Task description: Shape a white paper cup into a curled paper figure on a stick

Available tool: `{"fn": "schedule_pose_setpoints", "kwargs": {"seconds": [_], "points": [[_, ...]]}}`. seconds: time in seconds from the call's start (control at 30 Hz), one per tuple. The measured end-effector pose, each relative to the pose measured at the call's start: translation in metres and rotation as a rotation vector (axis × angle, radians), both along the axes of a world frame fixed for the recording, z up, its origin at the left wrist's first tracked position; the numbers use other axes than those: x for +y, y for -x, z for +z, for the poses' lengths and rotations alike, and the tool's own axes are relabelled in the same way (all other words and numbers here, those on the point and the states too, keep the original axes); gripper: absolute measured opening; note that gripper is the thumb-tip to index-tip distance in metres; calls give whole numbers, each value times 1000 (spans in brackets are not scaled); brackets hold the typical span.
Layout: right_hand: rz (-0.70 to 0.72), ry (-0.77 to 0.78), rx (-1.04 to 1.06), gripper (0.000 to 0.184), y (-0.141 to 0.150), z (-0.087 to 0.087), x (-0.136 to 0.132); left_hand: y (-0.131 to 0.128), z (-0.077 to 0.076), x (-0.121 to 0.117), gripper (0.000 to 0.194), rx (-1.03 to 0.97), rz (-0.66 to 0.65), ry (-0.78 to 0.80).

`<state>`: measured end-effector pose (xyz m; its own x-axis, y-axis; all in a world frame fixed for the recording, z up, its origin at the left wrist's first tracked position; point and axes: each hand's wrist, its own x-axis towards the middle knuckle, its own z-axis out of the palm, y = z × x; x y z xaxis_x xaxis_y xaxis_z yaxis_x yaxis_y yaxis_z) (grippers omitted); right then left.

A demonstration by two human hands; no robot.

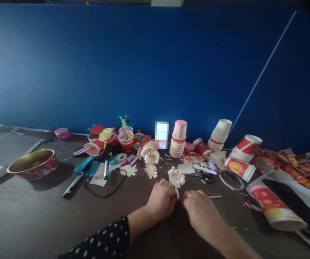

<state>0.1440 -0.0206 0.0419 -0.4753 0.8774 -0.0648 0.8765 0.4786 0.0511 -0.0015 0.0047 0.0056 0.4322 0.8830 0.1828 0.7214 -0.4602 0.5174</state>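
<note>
My left hand (161,199) and my right hand (199,208) rest close together on the dark table (36,216), both with fingers curled in. Between them they pinch a small white paper strip (177,193) that leads up to a white cut-paper flower piece (176,177) lying just beyond the knuckles. A thin wooden stick (215,196) lies on the table right of my right hand. Another white paper-cup craft with fringed edges (150,155) stands a little farther back. My left forearm wears a dark sleeve with white dots (103,242).
A gold-rimmed red bowl (33,164) sits at the left. Pens, a tape roll (121,157), a black cable and decorated cups (126,138) crowd the back. Stacked paper cups (178,143), scissors (205,176) and fallen red cups (275,208) lie to the right. A blue partition (144,64) stands behind.
</note>
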Motion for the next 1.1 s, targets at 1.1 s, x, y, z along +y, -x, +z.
{"fn": "schedule_pose_setpoints", "kwargs": {"seconds": [1.1], "points": [[-11, 5, -29, 31, 7, -2, -2, 6, -3, 3, 9, -61, 91, -57]]}}
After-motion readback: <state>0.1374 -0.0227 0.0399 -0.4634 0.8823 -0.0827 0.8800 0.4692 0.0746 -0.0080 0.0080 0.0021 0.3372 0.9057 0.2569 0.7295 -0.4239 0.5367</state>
